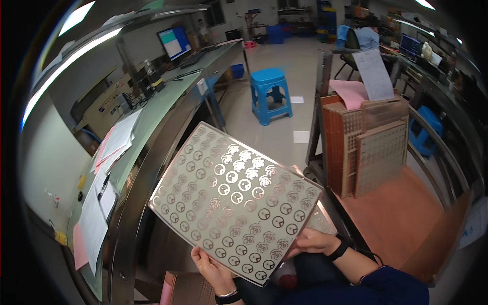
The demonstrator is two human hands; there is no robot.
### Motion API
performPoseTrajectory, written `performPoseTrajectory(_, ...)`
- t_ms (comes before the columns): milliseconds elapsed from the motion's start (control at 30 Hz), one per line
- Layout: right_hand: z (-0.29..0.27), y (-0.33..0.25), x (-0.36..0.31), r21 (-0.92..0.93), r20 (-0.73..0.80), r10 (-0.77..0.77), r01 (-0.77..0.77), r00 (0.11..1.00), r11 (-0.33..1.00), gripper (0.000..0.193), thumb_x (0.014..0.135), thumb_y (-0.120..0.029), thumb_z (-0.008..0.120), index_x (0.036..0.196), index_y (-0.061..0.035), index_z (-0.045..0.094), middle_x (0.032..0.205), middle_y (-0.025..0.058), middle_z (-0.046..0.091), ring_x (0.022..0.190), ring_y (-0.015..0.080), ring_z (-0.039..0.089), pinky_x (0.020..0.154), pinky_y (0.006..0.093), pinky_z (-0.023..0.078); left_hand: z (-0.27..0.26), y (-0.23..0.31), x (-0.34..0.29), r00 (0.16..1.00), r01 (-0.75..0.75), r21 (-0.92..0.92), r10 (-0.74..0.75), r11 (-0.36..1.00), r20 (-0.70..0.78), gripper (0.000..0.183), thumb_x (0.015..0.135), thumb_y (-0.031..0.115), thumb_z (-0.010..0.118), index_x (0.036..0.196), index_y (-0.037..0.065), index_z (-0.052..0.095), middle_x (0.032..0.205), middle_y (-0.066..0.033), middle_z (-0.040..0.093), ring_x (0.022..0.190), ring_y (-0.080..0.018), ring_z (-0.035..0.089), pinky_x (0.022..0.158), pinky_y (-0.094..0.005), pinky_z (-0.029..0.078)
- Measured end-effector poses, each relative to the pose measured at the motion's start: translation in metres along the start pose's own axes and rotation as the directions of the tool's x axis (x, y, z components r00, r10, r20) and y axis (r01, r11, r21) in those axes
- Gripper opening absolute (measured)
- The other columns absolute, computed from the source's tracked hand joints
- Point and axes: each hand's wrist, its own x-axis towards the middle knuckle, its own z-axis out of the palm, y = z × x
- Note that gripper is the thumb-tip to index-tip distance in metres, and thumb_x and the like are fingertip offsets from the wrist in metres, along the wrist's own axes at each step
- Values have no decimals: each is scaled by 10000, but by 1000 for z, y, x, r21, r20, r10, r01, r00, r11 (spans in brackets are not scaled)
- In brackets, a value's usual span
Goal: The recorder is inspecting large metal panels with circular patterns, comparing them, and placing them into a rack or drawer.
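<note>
A large rectangular panel [203, 168], grey-green with rows of shiny coppery round and flower-like patterns, is tilted in front of me. My left hand [213, 272] is closed on its near edge, with the fingers up against the rim. My right hand [313, 241] pinches the edge at the near right corner, the thumb on top. Part of a second coppery panel [323, 219] shows beyond the right edge, behind the held one. Whether my right hand touches it I cannot tell. The undersides of both hands' grips are hidden by the panel.
At the right, a rack with a copper-coloured base [381, 203] carries a stack of upright panels [343, 147] with papers on top. A long green-topped bench [134, 152] on the left holds papers [96, 213] and a monitor [174, 41]. A blue stool [269, 94] stands ahead. A person [367, 38] sits far right.
</note>
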Motion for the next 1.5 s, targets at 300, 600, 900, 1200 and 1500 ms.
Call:
performPoseTrajectory(300, -20, -34, -34, -25, -432, -295, 315, 852, 949, 443, 918, -69, 486, 1329, -13, 330, 1252, 156, 504, 1058, 309, 576, 808, 439, 547, 42, 7, -17, 975, 188, 184, -206, 965, 84, 350, 951, 129, 444, 1290, 65, 391, 1279, -141, 480, 1089, -215, 537, 891, -342, 463)
performPoseTrajectory(600, -34, -135, -122, -701, -362, -924, 690, -125, 182, 349, 943, -53, 424, 1286, -24, 370, 1262, 145, 492, 1127, 285, 524, 907, 467, 500, 12, 15, -29, 919, 395, 304, -375, 867, -126, 354, 917, 126, 519, 1232, -4, 423, 1176, -140, 522, 1058, -256, 510, 877, -376, 436)
performPoseTrajectory(900, -147, -58, -191, -451, -181, -821, -696, -541, 558, 343, 865, -108, 555, 767, 218, 514, 731, 184, 617, 590, 255, 563, 631, 391, 546, -104, 72, -1, 941, 0, 301, 102, 953, -323, 364, 895, 73, 502, 1250, 48, 429, 1183, -126, 519, 1002, -237, 539, 891, -379, 453)
performPoseTrajectory(1200, -315, -34, -200, -870, -310, -941, -357, -136, 339, 556, 908, -33, 454, 1407, 31, 216, 1457, 195, 248, 1324, 286, 296, 1093, 338, 213, -94, 145, 12, 669, -452, 322, 555, 832, -494, 406, 928, 70, 445, 1319, 36, 338, 1313, -196, 399, 1170, -319, 451, 1022, -395, 375)
performPoseTrajectory(1500, -252, -64, -108, -692, -703, -711, -217, -15, 688, 465, 923, -62, 421, 1380, -114, 356, 1393, 131, 376, 1221, 234, 432, 917, 274, 380, -99, 202, 31, 795, -473, 196, 512, 859, -325, 337, 933, 54, 449, 1268, 35, 424, 1220, -173, 510, 1168, -310, 491, 1001, -405, 413)
